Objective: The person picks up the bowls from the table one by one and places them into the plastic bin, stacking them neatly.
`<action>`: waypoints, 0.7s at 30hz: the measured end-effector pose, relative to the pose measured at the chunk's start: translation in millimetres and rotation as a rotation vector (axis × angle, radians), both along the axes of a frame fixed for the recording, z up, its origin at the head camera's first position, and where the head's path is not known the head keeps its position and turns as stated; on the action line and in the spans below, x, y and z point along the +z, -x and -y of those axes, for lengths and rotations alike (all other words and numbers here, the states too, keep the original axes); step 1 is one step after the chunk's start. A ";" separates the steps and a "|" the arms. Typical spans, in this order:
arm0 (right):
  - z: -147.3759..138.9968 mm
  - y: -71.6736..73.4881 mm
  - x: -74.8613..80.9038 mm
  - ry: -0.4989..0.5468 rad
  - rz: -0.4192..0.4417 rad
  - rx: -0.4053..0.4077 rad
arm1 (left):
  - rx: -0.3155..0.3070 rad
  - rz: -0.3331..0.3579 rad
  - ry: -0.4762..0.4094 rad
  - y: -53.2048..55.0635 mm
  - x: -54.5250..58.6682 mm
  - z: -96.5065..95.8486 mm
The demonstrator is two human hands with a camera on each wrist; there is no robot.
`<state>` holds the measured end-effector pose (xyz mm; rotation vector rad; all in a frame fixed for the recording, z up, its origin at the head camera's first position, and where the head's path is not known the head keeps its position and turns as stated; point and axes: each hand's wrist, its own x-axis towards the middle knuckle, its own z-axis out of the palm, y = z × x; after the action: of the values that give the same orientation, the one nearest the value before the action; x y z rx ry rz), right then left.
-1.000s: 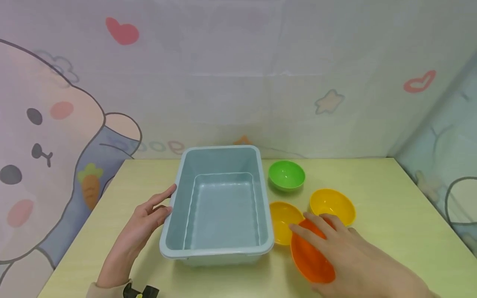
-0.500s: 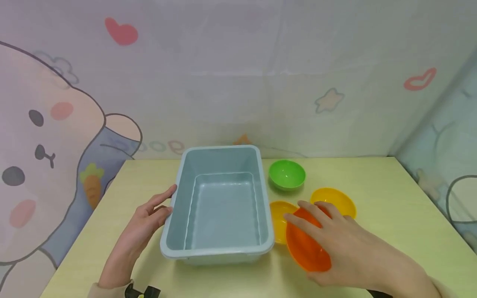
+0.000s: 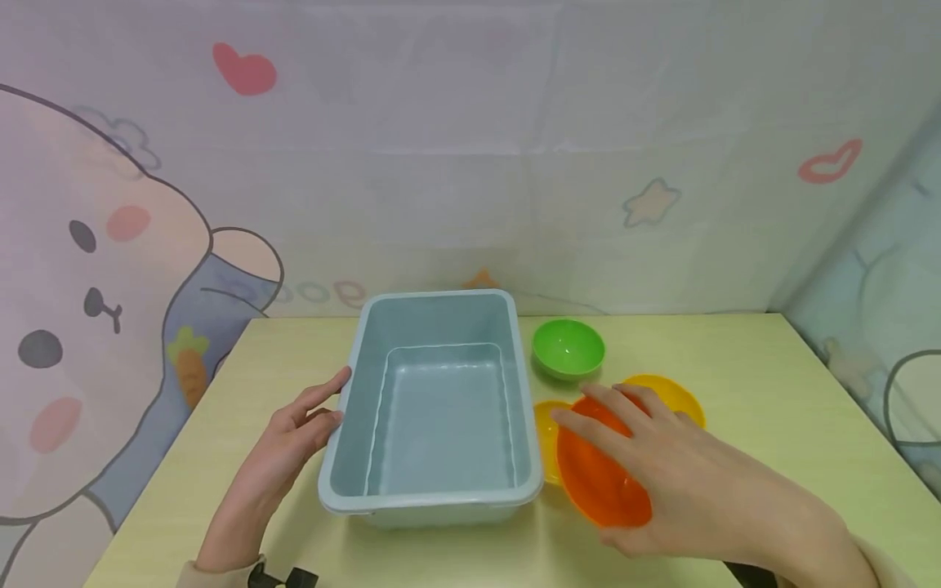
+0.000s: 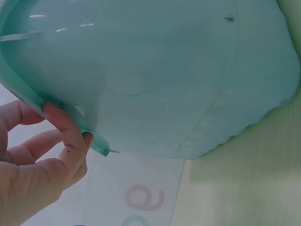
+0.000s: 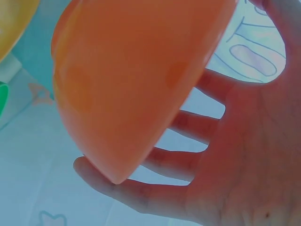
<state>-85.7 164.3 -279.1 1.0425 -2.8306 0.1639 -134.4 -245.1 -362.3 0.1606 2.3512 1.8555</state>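
My right hand (image 3: 680,478) grips an orange bowl (image 3: 599,482) by its rim, the bowl tilted on its side above the table. In the right wrist view, my fingers (image 5: 141,200) spread along the rim of that bowl. Left of it stands a pale blue-grey plastic basin (image 3: 441,496) with nothing inside. At its left side, my left hand (image 3: 290,441) holds the rim with thumb and fingertips. The left wrist view shows those fingers (image 4: 68,134) tucked at the lip of the basin's outer wall.
A yellow bowl (image 3: 547,437), partly hidden by the orange one, lies beside the basin. Another yellow bowl (image 3: 675,398) is behind my right hand, and a green bowl (image 3: 568,349) sits further back. A printed cloth backdrop (image 3: 441,163) rises behind the table (image 3: 772,408).
My right hand has moved slightly left and away from me with the orange bowl, which now covers more of the nearer yellow bowl. My left hand stays on the basin rim.
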 end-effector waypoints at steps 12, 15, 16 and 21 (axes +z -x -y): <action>5.5 6.3 22.7 0.045 -0.011 0.033 | -0.003 -0.009 0.011 0.1 -4.3 -1.8; 9.8 10.4 27.3 0.071 -0.005 0.069 | -0.001 -0.010 0.014 -0.8 -4.9 -0.3; 11.1 12.0 28.8 0.082 0.010 0.080 | -0.001 -0.013 0.014 -1.0 -4.9 0.3; 15.7 22.3 34.3 0.118 0.107 0.106 | -0.008 -0.032 0.020 0.8 -4.1 2.0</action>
<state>-108.0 148.6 -244.8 1.1924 -2.8183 0.4035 -135.2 -247.1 -366.4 0.1983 2.3854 1.8395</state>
